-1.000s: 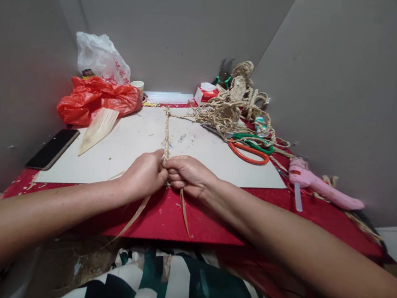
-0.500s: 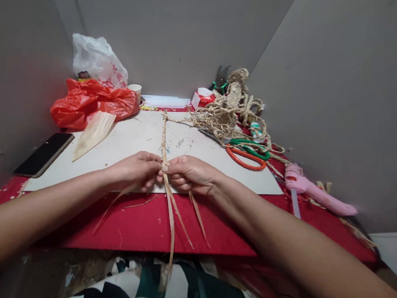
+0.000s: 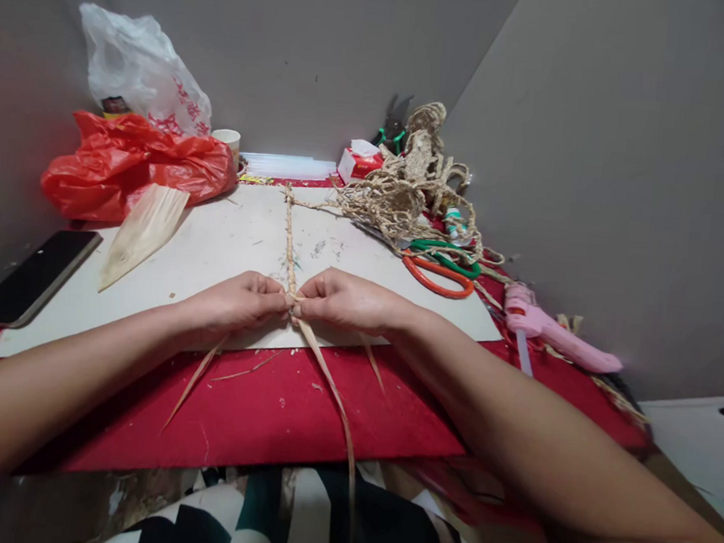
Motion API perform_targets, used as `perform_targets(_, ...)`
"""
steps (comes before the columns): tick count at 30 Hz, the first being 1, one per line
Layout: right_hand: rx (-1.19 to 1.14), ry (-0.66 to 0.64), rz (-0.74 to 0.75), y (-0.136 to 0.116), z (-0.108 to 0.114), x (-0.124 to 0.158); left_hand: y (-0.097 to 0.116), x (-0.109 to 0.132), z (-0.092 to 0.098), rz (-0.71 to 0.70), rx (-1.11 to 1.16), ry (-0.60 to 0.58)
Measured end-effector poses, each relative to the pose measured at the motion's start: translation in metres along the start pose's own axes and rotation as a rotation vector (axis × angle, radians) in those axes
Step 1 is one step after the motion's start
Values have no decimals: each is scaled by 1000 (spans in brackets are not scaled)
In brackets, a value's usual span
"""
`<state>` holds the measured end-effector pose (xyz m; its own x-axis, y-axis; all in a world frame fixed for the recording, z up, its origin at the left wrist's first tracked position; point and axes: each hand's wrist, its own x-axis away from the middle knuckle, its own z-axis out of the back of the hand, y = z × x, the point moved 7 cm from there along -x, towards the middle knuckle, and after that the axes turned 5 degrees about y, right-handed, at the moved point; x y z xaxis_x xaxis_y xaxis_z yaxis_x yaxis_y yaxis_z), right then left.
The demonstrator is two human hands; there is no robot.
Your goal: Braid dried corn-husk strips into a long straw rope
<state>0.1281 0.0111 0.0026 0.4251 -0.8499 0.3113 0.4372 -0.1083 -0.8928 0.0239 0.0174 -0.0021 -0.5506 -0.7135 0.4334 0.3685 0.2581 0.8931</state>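
Observation:
A thin plaited cord of dried leaf strips [image 3: 288,231] runs from the back of the white board [image 3: 224,251] toward me. My left hand [image 3: 236,303] and my right hand [image 3: 340,299] meet at its near end, both closed in a pinch on the loose strips [image 3: 327,378]. Those strips trail from my fingers over the red tablecloth [image 3: 248,414] and past the table's front edge.
A black phone [image 3: 32,276] lies at the left, next to a folded dry leaf [image 3: 141,231], a red plastic bag [image 3: 136,163] and a white bag [image 3: 139,66]. At the right are a heap of plaited cord [image 3: 407,195], orange and green scissors [image 3: 441,270] and a pink glue gun [image 3: 553,330].
The view has tilted and shifted, so the table sits lower left in frame. My hands stay together on the cord's end; the loose strips have swung and now hang longer toward me.

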Motion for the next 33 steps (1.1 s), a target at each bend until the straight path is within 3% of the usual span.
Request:
perform_targets(3,108,33,21,-2,3,1,-1,0,-2,-8,41,-24)
perform_targets(15,419,150,133,-14,0,4,0,-3,-3,35,-61,135)
perform_targets(23,532,162,135,-22,10,20,0,-1,-1,-27,-80,258)
perform_targets(26,401,190,91,-20,6,25,1,0,-4,-48,-51,243)
perform_targets(30,107,211,16,-9,-14,28,-1,1,-8,-60,38,189)
perform_targets(33,74,232,-22,-3,-28,30,-2,2,-10,-59,140,151)
